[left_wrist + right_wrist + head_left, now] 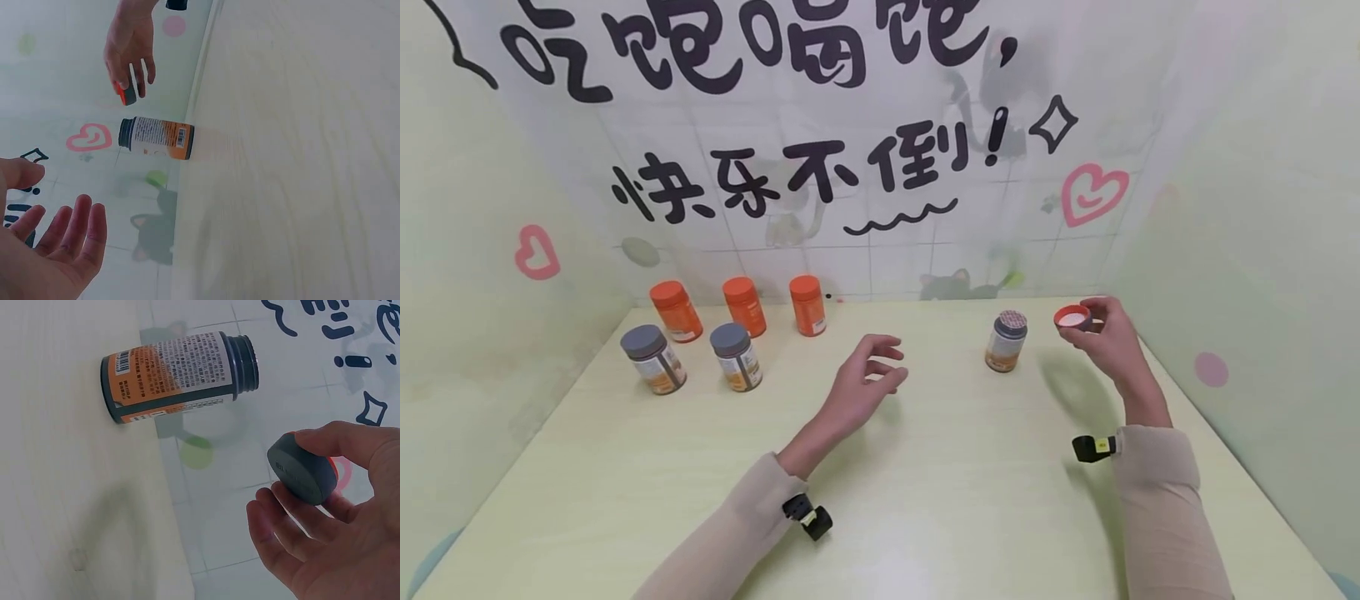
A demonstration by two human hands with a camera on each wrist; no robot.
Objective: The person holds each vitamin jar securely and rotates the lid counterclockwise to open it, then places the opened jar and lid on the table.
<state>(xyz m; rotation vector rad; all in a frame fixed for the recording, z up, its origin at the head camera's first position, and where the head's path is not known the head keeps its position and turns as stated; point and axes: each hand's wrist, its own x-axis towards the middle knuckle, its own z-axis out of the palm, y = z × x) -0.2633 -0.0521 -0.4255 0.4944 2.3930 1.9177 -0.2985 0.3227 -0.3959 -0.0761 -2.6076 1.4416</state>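
Beige sleeves point(737, 533) cover both of your forearms at the near edge of the table point(925, 500), each with a small black wrist unit point(807, 515) strapped at the cuff.

Your left hand point(861, 387) hovers above the middle of the table, palm turned inward, fingers loosely spread and slightly bent — it holds nothing and touches nothing. The left wrist view confirms the open palm point(50, 256) with the fingers apart.

Your right hand point(1105, 337) is raised at the far right of the table. Its thumb and fingers pinch a round cap point(1072, 317), orange on the outside rim with a pale inner face turned upward in the head view. The right wrist view shows the cap's grey top point(303, 469) seated between the thumb and the curled fingertips.

The opened bottle point(1006, 342) stands upright on the table just to the left of your right hand, apart from it. Its neck is uncapped, and a patterned seal shows across the mouth. The label is orange and white.

Five capped bottles stand well apart from both hands at the far left — three with orange caps point(741, 306) in a back row near the wall, two with grey caps point(688, 357) in front of them.

The wall point(850, 125) behind carries black lettering and pink hearts.
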